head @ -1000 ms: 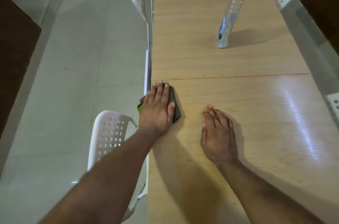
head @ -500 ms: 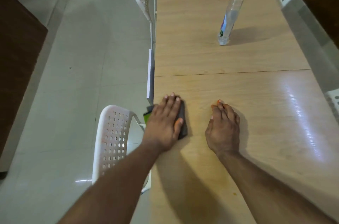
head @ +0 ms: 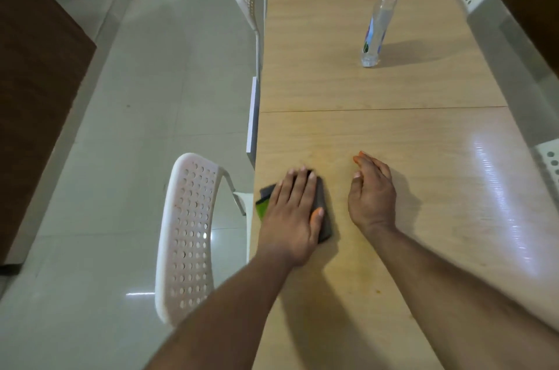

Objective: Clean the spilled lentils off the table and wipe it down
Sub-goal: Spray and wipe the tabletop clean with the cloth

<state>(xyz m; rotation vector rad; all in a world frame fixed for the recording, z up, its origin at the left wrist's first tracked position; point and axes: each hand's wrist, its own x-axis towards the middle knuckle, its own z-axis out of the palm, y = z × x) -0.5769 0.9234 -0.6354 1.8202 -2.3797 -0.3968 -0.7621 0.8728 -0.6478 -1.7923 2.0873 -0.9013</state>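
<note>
Left hand (head: 292,212) flat, fingers straight, pressing dark sponge (head: 323,212) at table's (head: 378,133) left edge — right hand (head: 372,191) open, resting on table beside it.

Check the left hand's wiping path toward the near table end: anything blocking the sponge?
Nothing visible. The left hand presses flat on the sponge; the table toward the near end is bare. The right hand rests beside it, apart.

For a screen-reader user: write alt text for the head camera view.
A person's left hand presses flat on a dark scrubbing sponge near the left edge of a light wooden table, while the right hand rests open beside it. A clear spray bottle stands farther back; white perforated chairs flank the table.
</note>
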